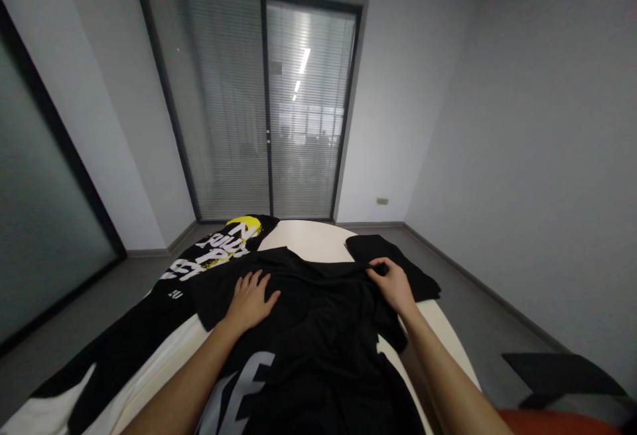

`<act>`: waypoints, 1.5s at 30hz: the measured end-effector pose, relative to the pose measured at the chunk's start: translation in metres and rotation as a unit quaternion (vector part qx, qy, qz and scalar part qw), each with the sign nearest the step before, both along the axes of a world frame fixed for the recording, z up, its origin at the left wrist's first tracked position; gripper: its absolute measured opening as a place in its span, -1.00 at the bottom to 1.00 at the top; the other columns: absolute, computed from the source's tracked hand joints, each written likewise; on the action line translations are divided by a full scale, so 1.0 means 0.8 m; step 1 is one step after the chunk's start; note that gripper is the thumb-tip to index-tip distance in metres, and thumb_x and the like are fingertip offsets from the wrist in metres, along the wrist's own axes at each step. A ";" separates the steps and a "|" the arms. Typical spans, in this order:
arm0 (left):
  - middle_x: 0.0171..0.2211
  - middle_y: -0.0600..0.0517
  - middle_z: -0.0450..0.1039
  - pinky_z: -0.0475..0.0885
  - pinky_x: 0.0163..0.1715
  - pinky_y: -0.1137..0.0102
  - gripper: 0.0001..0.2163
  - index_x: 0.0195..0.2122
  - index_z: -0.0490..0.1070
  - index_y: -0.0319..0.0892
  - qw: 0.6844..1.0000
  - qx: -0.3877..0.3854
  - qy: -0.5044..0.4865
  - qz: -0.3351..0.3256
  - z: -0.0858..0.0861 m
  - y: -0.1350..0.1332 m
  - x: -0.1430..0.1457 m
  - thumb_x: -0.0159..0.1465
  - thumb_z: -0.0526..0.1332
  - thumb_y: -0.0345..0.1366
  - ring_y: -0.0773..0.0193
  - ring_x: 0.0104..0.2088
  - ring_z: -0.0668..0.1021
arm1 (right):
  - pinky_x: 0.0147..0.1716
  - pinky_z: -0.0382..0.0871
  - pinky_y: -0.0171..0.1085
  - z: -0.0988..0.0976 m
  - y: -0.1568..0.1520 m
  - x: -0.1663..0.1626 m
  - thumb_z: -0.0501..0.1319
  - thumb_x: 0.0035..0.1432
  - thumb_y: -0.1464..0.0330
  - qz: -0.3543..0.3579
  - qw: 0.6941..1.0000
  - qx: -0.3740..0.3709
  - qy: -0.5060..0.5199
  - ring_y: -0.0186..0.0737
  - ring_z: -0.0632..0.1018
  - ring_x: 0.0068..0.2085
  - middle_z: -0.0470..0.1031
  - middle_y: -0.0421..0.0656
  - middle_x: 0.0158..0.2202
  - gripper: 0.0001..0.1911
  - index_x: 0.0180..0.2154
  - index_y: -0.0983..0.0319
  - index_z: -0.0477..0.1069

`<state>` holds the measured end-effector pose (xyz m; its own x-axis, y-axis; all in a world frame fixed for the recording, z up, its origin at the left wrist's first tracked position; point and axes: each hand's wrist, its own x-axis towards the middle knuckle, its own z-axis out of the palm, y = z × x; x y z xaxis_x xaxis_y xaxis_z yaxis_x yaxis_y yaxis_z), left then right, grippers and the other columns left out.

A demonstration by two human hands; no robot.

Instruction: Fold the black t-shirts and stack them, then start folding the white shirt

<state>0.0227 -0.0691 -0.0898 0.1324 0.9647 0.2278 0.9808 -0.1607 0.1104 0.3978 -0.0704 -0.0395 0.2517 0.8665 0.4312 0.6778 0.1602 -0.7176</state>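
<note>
A black T-shirt with grey lettering [318, 329] lies spread in front of me on a white rounded table [313, 239]. My left hand [250, 301] rests flat on its left part, fingers stretched out and apart. My right hand [392, 284] is closed in a pinch on a fold of the shirt's far right edge, the fabric bunched under the fingers.
A second black garment with white and yellow print [219, 252] lies at the table's left, hanging over the edge. A folded black cloth [398, 259] sits at the far right of the table. A dark chair [562, 372] stands at right. Glass doors with blinds [259, 110] are ahead.
</note>
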 end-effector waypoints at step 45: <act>0.36 -0.22 0.15 -0.09 0.30 -0.11 -0.38 0.32 0.26 -0.16 0.999 -0.002 0.011 0.038 0.003 0.005 -0.001 0.34 0.01 0.08 -0.29 0.34 0.19 | -0.47 0.39 -0.29 0.081 0.119 0.048 0.04 0.26 0.17 -0.088 0.987 -0.129 -0.037 -0.18 0.53 -0.49 0.47 -0.09 -0.59 -0.58 -0.31 0.31 0.55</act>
<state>0.0218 -0.0653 -0.0875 0.0629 0.9729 0.2225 0.9924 -0.0846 0.0894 0.4359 0.0245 0.0254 0.3840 0.8957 0.2242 0.7308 -0.1464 -0.6667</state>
